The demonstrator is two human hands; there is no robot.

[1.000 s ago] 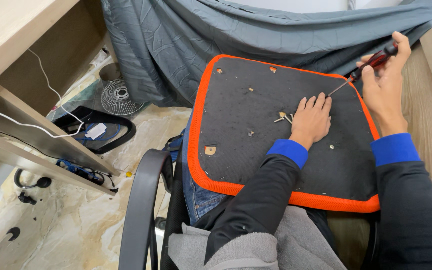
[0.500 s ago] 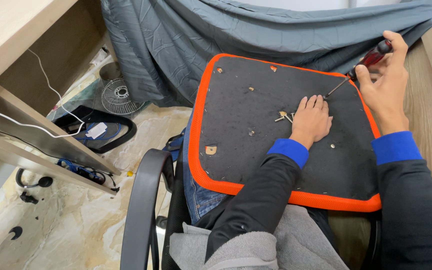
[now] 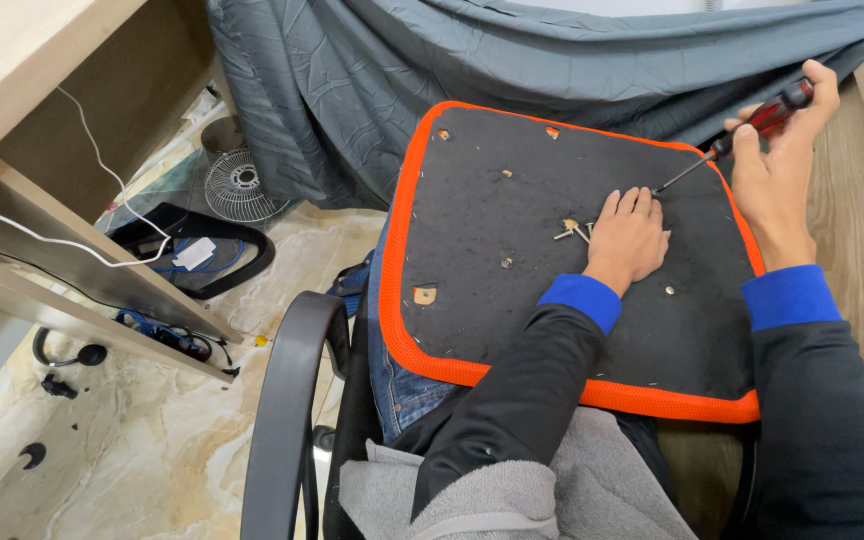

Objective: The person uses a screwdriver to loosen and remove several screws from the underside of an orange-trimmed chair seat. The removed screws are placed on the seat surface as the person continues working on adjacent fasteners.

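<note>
1. Head view: my right hand (image 3: 777, 170) is clenched round the red-and-black-handled screwdriver (image 3: 752, 130), its thin steel tip down on the black felt underside of the orange-rimmed seat cushion (image 3: 512, 310), just beside my left fingertips (image 3: 642, 200).
2. My left hand (image 3: 630, 240) grasps nothing; it lies flat, palm down, pinning the cushion on my lap.
3. Loose metal screws (image 3: 572, 230) touch the left thumb side; I'd keep them from rolling.
4. I judge: hold the shaft square, press axially, fingers off the tip.
</note>
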